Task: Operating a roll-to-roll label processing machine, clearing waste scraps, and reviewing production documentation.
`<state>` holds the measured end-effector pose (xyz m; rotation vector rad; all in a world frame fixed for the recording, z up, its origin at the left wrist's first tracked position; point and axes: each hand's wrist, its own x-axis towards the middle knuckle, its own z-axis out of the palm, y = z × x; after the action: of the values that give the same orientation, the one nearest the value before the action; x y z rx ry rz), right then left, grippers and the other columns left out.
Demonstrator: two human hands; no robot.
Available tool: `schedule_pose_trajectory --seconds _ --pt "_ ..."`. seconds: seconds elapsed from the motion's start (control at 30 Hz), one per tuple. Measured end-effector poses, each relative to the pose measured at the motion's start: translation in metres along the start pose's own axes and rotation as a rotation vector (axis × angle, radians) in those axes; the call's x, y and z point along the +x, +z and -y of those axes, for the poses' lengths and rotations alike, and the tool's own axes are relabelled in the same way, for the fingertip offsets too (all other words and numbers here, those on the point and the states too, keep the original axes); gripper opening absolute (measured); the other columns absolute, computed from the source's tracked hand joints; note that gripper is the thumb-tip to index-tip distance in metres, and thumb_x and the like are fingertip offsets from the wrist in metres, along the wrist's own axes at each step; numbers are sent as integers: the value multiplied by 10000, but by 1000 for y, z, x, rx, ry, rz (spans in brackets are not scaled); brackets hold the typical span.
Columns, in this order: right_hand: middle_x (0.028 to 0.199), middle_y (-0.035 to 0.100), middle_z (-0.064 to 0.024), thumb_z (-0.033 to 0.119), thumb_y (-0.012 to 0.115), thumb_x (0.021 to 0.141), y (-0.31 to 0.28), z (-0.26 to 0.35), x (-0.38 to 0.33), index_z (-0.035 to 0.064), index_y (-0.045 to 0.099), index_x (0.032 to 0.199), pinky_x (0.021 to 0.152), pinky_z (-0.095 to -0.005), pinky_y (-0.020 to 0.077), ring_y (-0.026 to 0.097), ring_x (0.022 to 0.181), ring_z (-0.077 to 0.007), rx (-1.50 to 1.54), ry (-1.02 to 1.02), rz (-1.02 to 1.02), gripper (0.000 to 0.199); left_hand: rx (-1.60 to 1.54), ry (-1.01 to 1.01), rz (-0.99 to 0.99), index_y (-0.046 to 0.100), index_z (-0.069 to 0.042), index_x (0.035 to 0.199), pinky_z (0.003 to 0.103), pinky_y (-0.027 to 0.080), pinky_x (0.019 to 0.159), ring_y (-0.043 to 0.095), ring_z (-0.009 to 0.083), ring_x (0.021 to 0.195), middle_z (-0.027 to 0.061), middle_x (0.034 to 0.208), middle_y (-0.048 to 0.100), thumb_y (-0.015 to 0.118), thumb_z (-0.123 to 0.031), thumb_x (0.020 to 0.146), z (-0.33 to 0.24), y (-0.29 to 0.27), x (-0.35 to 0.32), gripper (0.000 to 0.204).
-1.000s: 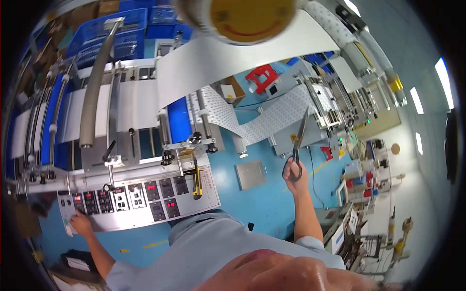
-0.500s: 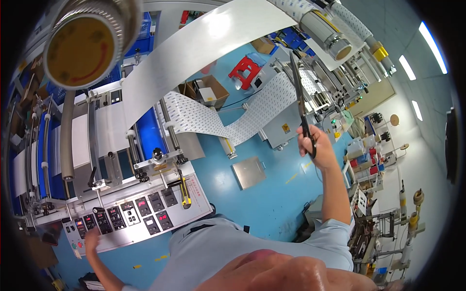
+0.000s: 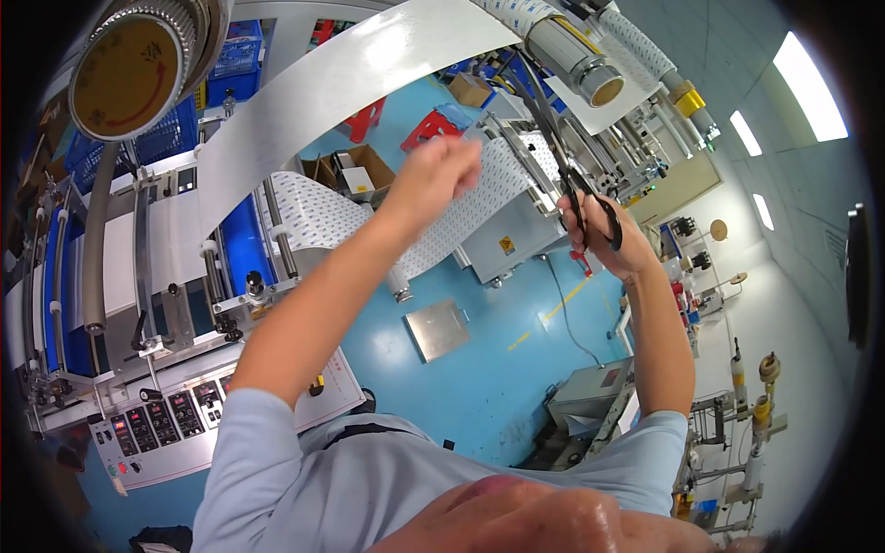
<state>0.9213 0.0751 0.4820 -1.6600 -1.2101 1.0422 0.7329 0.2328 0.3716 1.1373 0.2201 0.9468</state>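
The right hand [image 3: 604, 235] gripped long black-handled steel scissors [image 3: 564, 157], blades raised toward the wide white paper web [image 3: 341, 83]. The left hand [image 3: 438, 170] was pinched closed on the dotted white web [image 3: 313, 217] beside the machine.

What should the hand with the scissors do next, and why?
Probably close the blades on the white web. The right hand holds black scissors raised with their tips up by the white web, and the left hand is lifted near the dotted sheet, seemingly steadying it. Both hands are up at the material, so a small snip looks likely, though the exact cut spot is hard to see.
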Motion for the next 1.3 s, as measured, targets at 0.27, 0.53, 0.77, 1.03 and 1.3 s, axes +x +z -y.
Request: schedule_pose_trajectory --seconds 0.27,0.53,0.77,1.03,1.3 --pt "624 447 31 527 623 801 11 73 19 10 538 859 434 -212 343 431 502 -57 -345 -4 -150 526 -379 -54 -192 552 -75 892 266 428 637 525 128 727 21 809 548 617 -449 826 -16 20 108 386" --pt "622 475 36 528 599 820 20 104 26 64 565 812 418 -207 332 422 474 -55 -486 74 -181 465 -573 -14 -211 552 -71 850 247 421 579 511 118 673 18 752 534 583 -390 861 -22 19 140 321" --pt "621 474 44 528 600 820 17 109 6 78 568 820 411 -199 318 420 479 -53 -550 137 -241 451 -583 -45 -180 558 -65 853 239 421 546 508 107 631 14 740 537 553 -333 883 -21 17 148 270" --pt "594 442 47 538 638 784 25 111 48 86 534 742 390 -207 295 395 446 -51 -509 127 -236 466 -674 3 -196 566 -51 875 225 415 529 495 98 613 7 726 534 549 -252 880 -12 18 156 202" --pt "601 438 47 559 643 771 25 118 69 63 552 791 397 -201 291 387 452 -46 -520 142 -221 505 -655 -2 -202 572 -58 876 228 412 541 487 93 625 -7 727 532 550 -238 874 -14 18 153 182"
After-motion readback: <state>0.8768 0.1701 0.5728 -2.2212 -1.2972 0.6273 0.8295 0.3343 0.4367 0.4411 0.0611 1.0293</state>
